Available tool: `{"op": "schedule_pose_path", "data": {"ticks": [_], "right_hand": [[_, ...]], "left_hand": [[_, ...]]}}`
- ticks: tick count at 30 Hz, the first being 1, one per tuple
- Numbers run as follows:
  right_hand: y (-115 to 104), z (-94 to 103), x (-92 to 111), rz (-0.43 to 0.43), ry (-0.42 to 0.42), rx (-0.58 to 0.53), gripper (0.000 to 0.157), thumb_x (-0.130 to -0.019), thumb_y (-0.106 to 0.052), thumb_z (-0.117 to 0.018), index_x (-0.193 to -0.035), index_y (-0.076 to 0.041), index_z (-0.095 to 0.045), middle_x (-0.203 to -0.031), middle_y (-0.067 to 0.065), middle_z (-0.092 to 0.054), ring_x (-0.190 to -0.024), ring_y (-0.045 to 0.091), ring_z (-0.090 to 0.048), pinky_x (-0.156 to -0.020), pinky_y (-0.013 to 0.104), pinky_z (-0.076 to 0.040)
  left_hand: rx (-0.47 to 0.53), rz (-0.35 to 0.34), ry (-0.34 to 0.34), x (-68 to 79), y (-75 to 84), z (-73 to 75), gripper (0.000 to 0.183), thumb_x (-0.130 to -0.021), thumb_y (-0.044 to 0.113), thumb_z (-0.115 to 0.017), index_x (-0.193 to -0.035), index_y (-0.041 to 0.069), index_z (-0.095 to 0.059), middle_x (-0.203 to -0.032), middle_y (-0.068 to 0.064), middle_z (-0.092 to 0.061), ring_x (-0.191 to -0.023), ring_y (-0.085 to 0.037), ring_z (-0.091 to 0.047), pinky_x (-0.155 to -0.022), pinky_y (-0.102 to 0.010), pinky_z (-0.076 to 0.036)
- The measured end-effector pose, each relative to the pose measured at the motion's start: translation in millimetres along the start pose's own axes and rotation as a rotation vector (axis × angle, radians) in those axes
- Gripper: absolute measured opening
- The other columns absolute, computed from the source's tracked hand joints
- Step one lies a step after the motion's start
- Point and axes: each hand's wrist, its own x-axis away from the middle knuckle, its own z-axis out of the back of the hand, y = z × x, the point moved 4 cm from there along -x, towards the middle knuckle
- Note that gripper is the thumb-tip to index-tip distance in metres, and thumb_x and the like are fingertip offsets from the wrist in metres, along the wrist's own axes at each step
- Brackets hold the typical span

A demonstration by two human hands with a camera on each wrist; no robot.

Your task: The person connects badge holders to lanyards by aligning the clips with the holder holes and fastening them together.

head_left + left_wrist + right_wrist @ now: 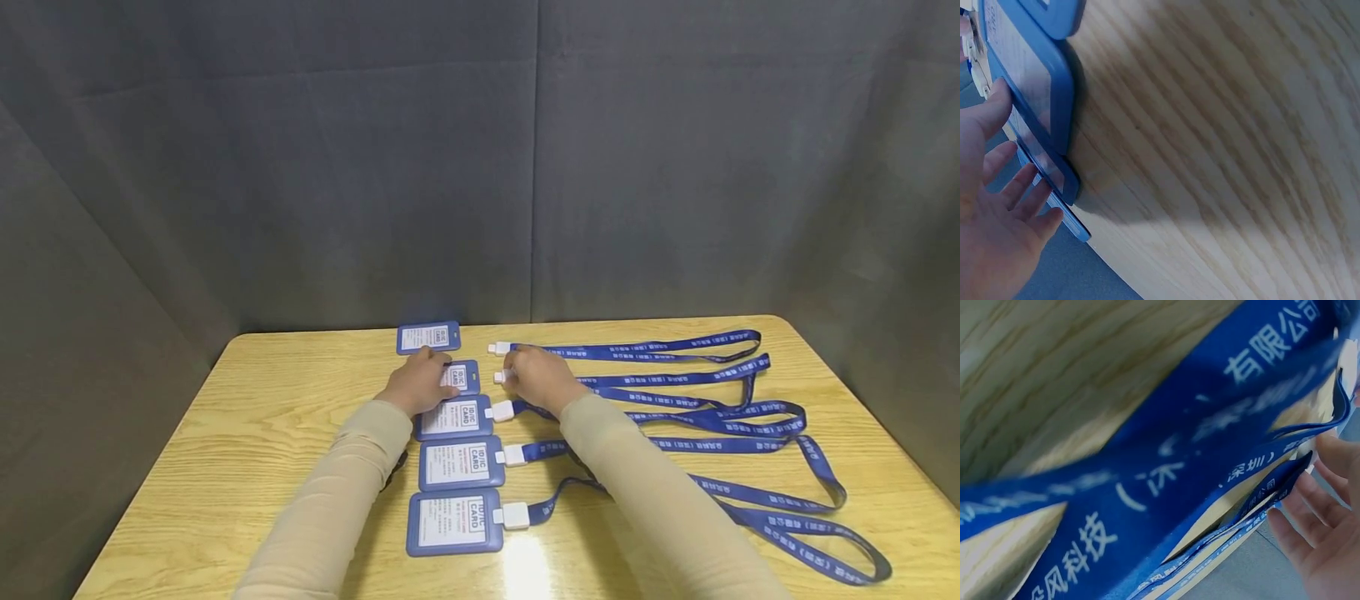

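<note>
Overhead, your left grip (417, 383) spans a blue card holder (465, 377), parted to its width, and your right grip (543, 377) is nearly closed on a white clip (498, 377) that juts toward that holder without touching it. Only the left wrist view shows your left thumb and fingertips set at opposite long edges of the holder. Only the right wrist view shows your bent right fingers beyond a blue lanyard (1141, 506), the clip there unclear.

Dark grey curtain (337, 183) behind light wooden table (255, 408).
</note>
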Motion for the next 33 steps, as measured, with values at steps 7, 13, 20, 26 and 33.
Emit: {"op": "schedule_pose_path", "data": {"ticks": [7,13,20,26,33], "right_hand": [[1.9,-4.4,-4.3,0.027,0.024,0.039,0.025,-0.093,-0.018,-0.069,-0.114,-0.004,-0.068,-0.107,0.007,-0.068,-0.102,0.024,-0.064,-0.09,0.039,-0.055],[-1.4,-3.2,-3.9,0.042,0.023,0.07,0.025,-0.095,-0.018,-0.067,-0.115,-0.004,-0.067,-0.111,0.009,-0.066,-0.106,0.028,-0.063,-0.093,0.043,-0.053],[-3.5,-2.6,-6.8,0.047,0.032,0.09,0.025,-0.095,-0.018,-0.067,-0.117,-0.006,-0.068,-0.108,0.009,-0.064,-0.102,0.027,-0.063,-0.093,0.041,-0.053],[-5.2,-3.5,-8.4,0.061,0.032,0.096,0.026,-0.095,-0.019,-0.067,-0.118,-0.008,-0.069,-0.105,0.008,-0.063,-0.098,0.026,-0.064,-0.089,0.041,-0.054],[-11.5,2.5,-3.0,0.071,0.017,0.083,0.026,-0.096,-0.019,-0.066,-0.119,-0.008,-0.069,-0.107,0.008,-0.063,-0.1,0.025,-0.063,-0.09,0.04,-0.054]], "left_hand": [[-0.012,-0.006,-0.005,-2.4,4.2,-5.1,0.063,-0.091,0.035,-0.072,-0.143,0.007,-0.051,-0.147,-0.016,-0.046,-0.136,-0.034,-0.042,-0.109,-0.052,-0.038],[-0.02,-0.02,0.001,-3.8,5.4,-7.3,0.062,-0.09,0.036,-0.073,-0.142,0.007,-0.053,-0.147,-0.015,-0.046,-0.136,-0.035,-0.043,-0.111,-0.05,-0.037],[-0.025,-0.05,0.02,-5.2,7.7,-6.8,0.061,-0.09,0.039,-0.072,-0.14,0.007,-0.055,-0.145,-0.015,-0.049,-0.134,-0.034,-0.045,-0.108,-0.05,-0.04],[-0.01,-0.055,0.01,-4.6,8.2,-7.1,0.061,-0.091,0.039,-0.072,-0.14,0.008,-0.055,-0.144,-0.013,-0.049,-0.135,-0.032,-0.044,-0.106,-0.051,-0.042],[-0.009,-0.032,-0.002,6.8,11.8,1.1,0.061,-0.091,0.039,-0.071,-0.142,0.01,-0.054,-0.146,-0.011,-0.047,-0.138,-0.031,-0.041,-0.107,-0.052,-0.04]]}}
